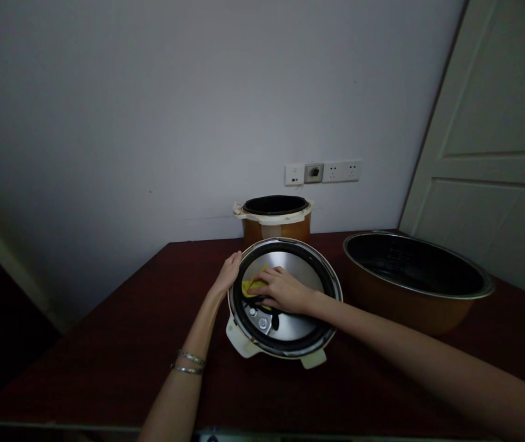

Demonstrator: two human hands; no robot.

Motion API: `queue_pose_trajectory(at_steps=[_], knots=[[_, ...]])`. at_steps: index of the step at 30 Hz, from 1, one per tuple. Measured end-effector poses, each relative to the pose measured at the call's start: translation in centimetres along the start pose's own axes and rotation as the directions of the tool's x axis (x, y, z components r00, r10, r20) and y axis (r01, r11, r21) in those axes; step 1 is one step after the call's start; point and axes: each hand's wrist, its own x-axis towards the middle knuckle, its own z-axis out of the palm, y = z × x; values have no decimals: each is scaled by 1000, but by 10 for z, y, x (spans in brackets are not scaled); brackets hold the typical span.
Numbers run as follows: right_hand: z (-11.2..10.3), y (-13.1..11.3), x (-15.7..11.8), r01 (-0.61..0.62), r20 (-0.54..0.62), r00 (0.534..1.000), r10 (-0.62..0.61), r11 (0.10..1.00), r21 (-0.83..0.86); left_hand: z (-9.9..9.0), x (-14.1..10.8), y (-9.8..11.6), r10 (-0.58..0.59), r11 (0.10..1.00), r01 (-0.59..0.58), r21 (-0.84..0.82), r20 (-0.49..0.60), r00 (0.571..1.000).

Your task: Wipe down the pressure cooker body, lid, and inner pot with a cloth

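Head view: pinching yellow cloth (246, 286) beneath right fingers (262, 290), against left part of tilted lid (301, 265); touching lid's far-left rim with left fingers (235, 258), cannot tell how closed.

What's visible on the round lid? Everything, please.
The round lid shows its inner side: shiny metal-look plate, black ring, silvery outer rim. Small round metal-look fittings sit lower left; two pale tabs stick out below. It's tilted, inner face toward the camera, in front of the white-rimmed pot. Left hand at its left edge; right hand presses a yellow cloth on the plate. Underside contact hidden.
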Motion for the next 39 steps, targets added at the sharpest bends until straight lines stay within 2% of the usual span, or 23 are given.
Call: queue_pose_trajectory(at_steps=[4, 10, 13, 18, 21, 26, 29, 34, 39], knots=[[-4, 14, 5, -46, 6, 999, 46, 997, -60, 2, 1, 2, 40, 999, -40, 23, -7, 999], [-16, 36, -7, -273, -31, 962, 272, 940, -203, 5, -3, 7, 19, 999, -17, 29, -48, 999], [-21, 37, -19, -337, -27, 940, 341, 909, -247, 8, -4, 8, 15, 1000, -14, 12, -44, 999], [-21, 24, -34, -461, -28, 883, 468, 856, -235, 9, -6, 9, 13, 1000, -12, 23, -44, 999], [-15, 14, -33, -435, -34, 899, 436, 882, -179, 9, -6, 9, 12, 999, -10, 50, -41, 999], [2, -3, -14, -236, -55, 971, 231, 964, -122, 8, -4, 5, 30, 997, -26, 71, -59, 998], [8, -4, 3, -167, -82, 984, 158, 977, -132, 7, -2, 2, 41, 997, -38, 61, -55, 998], [5, 15, 12, -230, -83, 972, 218, 956, -181, 7, -1, 0, 37, 998, -35, 47, -44, 998], [-5, 26, -7, -370, -48, 927, 371, 890, -267, 8, -3, 2, 10, 1000, -9, 16, -48, 999]])
